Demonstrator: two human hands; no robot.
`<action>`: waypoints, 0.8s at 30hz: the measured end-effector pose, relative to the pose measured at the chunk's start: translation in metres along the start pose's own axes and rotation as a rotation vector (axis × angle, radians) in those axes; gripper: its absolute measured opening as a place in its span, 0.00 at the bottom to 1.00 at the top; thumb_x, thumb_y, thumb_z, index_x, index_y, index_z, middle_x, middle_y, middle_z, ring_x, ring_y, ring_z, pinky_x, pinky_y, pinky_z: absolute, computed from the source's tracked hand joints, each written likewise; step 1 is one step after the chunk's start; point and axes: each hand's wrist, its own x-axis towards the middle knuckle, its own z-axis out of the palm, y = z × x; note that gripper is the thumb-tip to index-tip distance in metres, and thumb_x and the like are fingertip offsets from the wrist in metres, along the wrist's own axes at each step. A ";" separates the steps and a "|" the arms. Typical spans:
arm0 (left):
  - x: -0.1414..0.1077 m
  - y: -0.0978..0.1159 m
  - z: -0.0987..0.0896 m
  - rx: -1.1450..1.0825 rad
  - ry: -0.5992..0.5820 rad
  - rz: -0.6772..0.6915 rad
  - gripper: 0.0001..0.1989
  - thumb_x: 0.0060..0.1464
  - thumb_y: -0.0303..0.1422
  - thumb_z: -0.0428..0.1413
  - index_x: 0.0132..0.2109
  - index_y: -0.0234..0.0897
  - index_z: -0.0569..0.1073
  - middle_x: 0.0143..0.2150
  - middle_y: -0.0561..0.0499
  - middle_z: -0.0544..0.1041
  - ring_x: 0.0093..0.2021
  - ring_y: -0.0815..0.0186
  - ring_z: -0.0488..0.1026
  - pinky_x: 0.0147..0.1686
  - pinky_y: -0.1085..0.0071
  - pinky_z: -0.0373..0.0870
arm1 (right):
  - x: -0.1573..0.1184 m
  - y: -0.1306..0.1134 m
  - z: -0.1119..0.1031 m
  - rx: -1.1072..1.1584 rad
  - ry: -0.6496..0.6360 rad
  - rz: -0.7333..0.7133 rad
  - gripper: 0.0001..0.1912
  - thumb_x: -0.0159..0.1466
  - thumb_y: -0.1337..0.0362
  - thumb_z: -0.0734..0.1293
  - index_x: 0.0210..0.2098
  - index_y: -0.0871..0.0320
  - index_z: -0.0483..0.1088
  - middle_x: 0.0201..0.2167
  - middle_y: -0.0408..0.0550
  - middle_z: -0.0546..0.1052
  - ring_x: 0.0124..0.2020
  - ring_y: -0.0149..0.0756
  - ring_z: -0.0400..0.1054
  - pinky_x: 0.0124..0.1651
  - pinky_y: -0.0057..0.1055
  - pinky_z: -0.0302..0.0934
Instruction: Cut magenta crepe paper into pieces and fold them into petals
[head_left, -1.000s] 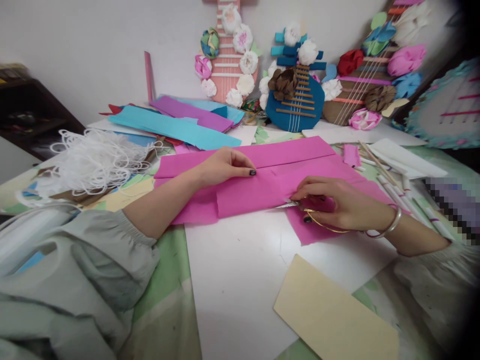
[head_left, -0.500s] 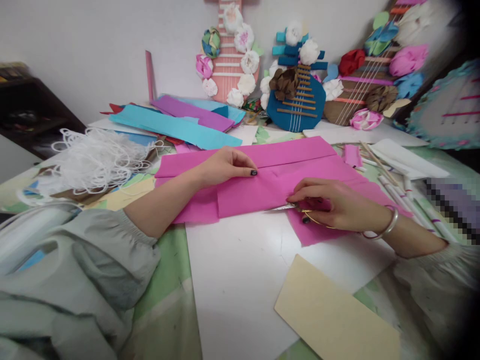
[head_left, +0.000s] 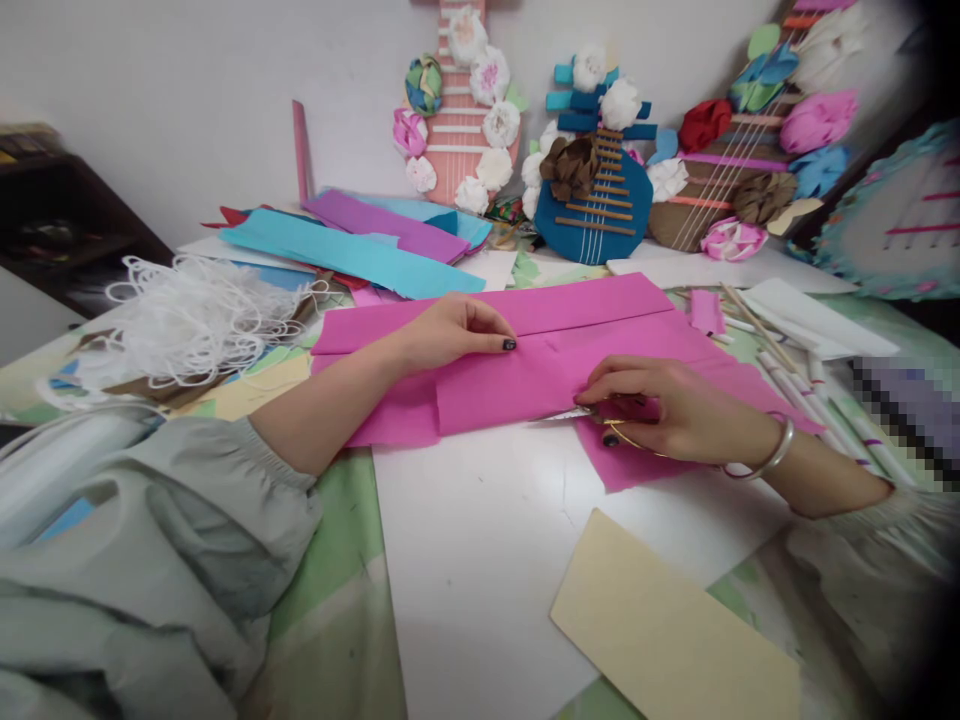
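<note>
A large folded sheet of pink crepe paper point(head_left: 495, 385) lies across a white board point(head_left: 465, 560). My left hand point(head_left: 457, 335) pinches the paper between thumb and fingers near its middle fold. Lower right, my right hand point(head_left: 652, 405) is closed round a small pair of scissors point(head_left: 616, 428) with gold-coloured handles. The blades point left at the paper's near edge, partly covered by the pink layer. Part of the handles is hidden by my fingers. A pink flap hangs below my right hand onto the board.
Cream card point(head_left: 667, 620) lies in front. White string point(head_left: 199, 320) is heaped at left, near blue paper strips point(head_left: 345, 250). Paper rolls point(head_left: 840, 420) and a white sheet point(head_left: 817, 315) lie at right. Flower-decorated paper instruments, one blue point(head_left: 592, 205), lean against the wall.
</note>
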 end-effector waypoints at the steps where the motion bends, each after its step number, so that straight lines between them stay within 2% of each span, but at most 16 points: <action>1: 0.000 0.000 0.000 0.000 0.000 -0.001 0.11 0.47 0.37 0.62 0.36 0.34 0.78 0.35 0.50 0.79 0.35 0.68 0.73 0.36 0.73 0.69 | 0.001 -0.001 0.000 0.002 -0.003 -0.001 0.13 0.58 0.67 0.65 0.44 0.56 0.72 0.40 0.50 0.74 0.38 0.37 0.70 0.41 0.33 0.64; 20: -0.001 0.002 0.000 -0.005 0.008 -0.005 0.12 0.47 0.37 0.62 0.36 0.33 0.78 0.35 0.48 0.79 0.35 0.67 0.73 0.39 0.70 0.70 | 0.005 -0.004 0.003 -0.015 -0.015 -0.002 0.10 0.58 0.68 0.65 0.40 0.58 0.70 0.38 0.49 0.73 0.36 0.35 0.68 0.40 0.32 0.62; 24: -0.001 0.002 0.000 0.000 0.009 -0.012 0.12 0.46 0.37 0.62 0.36 0.33 0.78 0.35 0.49 0.79 0.36 0.67 0.73 0.40 0.70 0.69 | 0.006 -0.006 0.004 -0.037 -0.016 0.037 0.10 0.57 0.68 0.65 0.39 0.58 0.69 0.35 0.48 0.73 0.32 0.35 0.66 0.35 0.32 0.60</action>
